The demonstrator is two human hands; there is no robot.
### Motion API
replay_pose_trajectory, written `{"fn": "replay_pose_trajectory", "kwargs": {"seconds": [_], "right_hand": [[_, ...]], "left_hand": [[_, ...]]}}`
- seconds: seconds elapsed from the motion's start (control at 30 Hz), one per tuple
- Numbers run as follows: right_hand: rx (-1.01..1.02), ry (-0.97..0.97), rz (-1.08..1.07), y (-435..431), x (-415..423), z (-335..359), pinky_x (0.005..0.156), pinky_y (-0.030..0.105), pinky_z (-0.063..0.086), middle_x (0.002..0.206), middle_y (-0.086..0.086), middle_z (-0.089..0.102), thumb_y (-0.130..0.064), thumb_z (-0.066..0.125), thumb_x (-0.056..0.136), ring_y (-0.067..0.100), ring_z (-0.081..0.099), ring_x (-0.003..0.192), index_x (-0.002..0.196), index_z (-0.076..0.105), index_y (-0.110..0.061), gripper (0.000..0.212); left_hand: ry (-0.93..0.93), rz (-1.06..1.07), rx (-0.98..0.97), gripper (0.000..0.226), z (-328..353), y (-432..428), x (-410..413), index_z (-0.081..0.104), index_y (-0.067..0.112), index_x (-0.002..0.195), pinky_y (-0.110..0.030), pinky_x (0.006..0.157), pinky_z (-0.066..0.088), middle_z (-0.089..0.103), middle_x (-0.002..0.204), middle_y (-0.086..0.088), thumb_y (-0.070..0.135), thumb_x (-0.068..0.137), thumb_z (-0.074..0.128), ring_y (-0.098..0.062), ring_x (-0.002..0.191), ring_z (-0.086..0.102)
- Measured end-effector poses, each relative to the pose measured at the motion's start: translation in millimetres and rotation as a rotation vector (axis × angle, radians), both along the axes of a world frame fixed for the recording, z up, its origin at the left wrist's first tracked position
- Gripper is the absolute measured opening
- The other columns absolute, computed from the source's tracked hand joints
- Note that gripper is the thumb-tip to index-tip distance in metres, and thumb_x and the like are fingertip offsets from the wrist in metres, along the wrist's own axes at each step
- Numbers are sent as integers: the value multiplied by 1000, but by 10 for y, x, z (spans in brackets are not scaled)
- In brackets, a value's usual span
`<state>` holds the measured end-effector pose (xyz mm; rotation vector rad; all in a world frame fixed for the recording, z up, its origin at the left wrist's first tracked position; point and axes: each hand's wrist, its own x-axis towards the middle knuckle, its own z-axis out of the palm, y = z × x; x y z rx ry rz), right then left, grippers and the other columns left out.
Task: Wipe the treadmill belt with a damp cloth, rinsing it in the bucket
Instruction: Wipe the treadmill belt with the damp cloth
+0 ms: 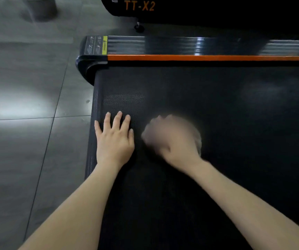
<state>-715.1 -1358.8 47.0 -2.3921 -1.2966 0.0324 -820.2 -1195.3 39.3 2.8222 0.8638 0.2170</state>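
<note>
The grey tiled floor (19,159) holds a black treadmill (181,46) with an orange stripe. A blurry grey bucket (40,8) stands on the floor past its far corner.

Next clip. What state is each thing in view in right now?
left hand: flat on the belt, fingers spread.
right hand: motion-blurred, curled over the cloth on the belt.
cloth: bunched under the right hand, mostly hidden.
belt: dark; wet or dry cannot be told.
bucket: upright on the floor, off the belt; contents hidden.
</note>
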Motion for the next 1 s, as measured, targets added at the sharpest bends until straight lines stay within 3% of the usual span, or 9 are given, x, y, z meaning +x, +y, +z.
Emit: {"fn": "replay_pose_trajectory", "kwargs": {"seconds": [0.1,0.17,0.3,0.4,0.5,0.67,0.73,0.87,1.0], "right_hand": [[-114,-51,449,-312,21,81,110,52,17,147,-8,41,-44,57,76,21,32,139,140,41,-30,67],[-166,-51,315,-166,472,136,114,51,19,148,-4,41,-38,61,81,20,31,140,140,44,-27,63],[-135,78,-318,435,917,153,115,58,8,155,-3,28,-38,50,93,25,14,146,144,33,-29,55],[-99,45,-78,362,568,24,113,63,10,155,-4,27,-37,51,86,28,16,145,146,31,-30,63],[-155,-35,239,43,570,13,113,50,10,153,-11,30,-47,43,80,19,21,144,145,33,-35,66],[-169,44,-398,516,1254,172,114,59,12,155,-1,27,-40,47,94,28,18,144,144,34,-29,53],[-151,33,-343,670,1059,122,114,59,10,156,-1,25,-39,48,94,29,16,145,145,32,-27,55],[-145,8,206,240,491,63,114,49,6,154,-8,29,-44,43,82,13,15,142,145,31,-35,65],[-110,-6,-171,-267,882,69,117,48,13,153,-2,32,-38,52,88,20,21,144,145,33,-32,60]], "left_hand": [[12,6,-16,51,29,-4,-2,34,23,146,-55,115,6,29,154,-4,38,97,33,-31,143,16],[8,2,-19,51,24,-6,-10,35,23,145,-55,115,6,29,154,-4,38,97,34,-31,143,15],[-29,21,-56,49,22,25,-8,40,26,143,-53,116,4,33,152,-3,39,96,38,-29,143,17],[-41,27,-87,48,33,48,-19,39,31,143,-48,117,1,31,153,2,40,96,38,-25,144,14],[-48,40,-80,49,35,31,-21,36,33,144,-45,117,1,30,153,5,43,96,36,-22,144,14],[-96,48,-86,49,26,43,-5,44,32,139,-46,117,5,38,149,5,44,92,45,-22,143,19],[-95,57,-90,48,31,50,0,46,33,138,-45,117,6,39,149,6,44,91,47,-21,142,20],[-99,48,-87,48,38,67,-13,47,33,137,-46,116,8,39,148,5,43,91,50,-23,141,22],[-96,30,-72,47,32,72,-18,48,33,137,-46,115,9,40,148,4,44,92,48,-24,141,22]]}}
